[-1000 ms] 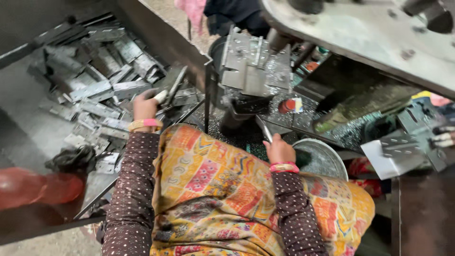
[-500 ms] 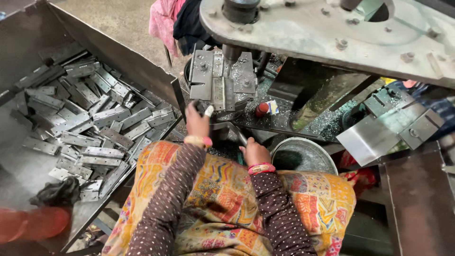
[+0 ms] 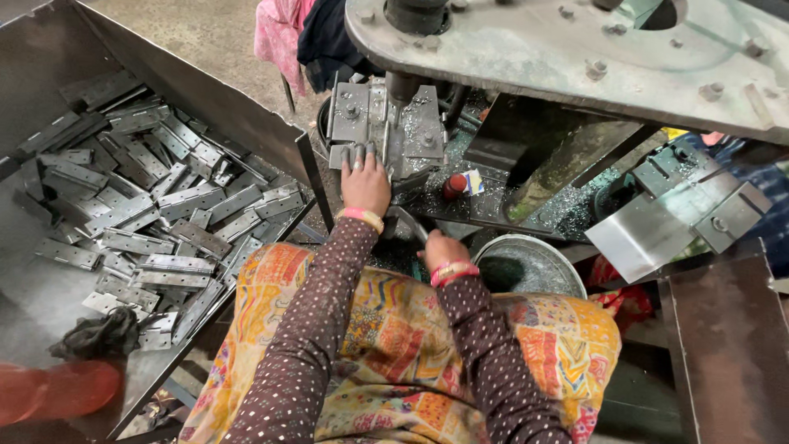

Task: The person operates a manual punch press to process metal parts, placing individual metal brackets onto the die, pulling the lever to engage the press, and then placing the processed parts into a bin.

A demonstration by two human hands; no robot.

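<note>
Feeding a metal plate [image 3: 347, 154] into the press die [image 3: 386, 123], I have my left hand [image 3: 366, 182] stretched forward, fingers laid flat over the plate at the front edge of the die block, directly under the ram [image 3: 403, 86]. Whether the fingers pinch the plate or only press it down I cannot tell, as the back of the hand covers the contact. My right hand [image 3: 442, 250] sits lower and closer to my lap, closed around a thin dark piece [image 3: 411, 222], seemingly a rod or lever that curves up toward the die; what it is exactly is too dim to say. To my left the bin [image 3: 222, 107] holds a loose heap of grey hinge plates [image 3: 156, 222], with a dark rag [image 3: 99, 333] lying at its near end. A round steel bowl [image 3: 530, 263] stands just beside my right wrist, and metal shavings [image 3: 575, 210] glitter on the machine bed behind it. By my reading this is the placing step: the plate is at the die but my fingers are on it. The next move, as I judge it, calls for seating the plate squarely against the stops and drawing the left hand well away from the ram before anything comes down.
</note>
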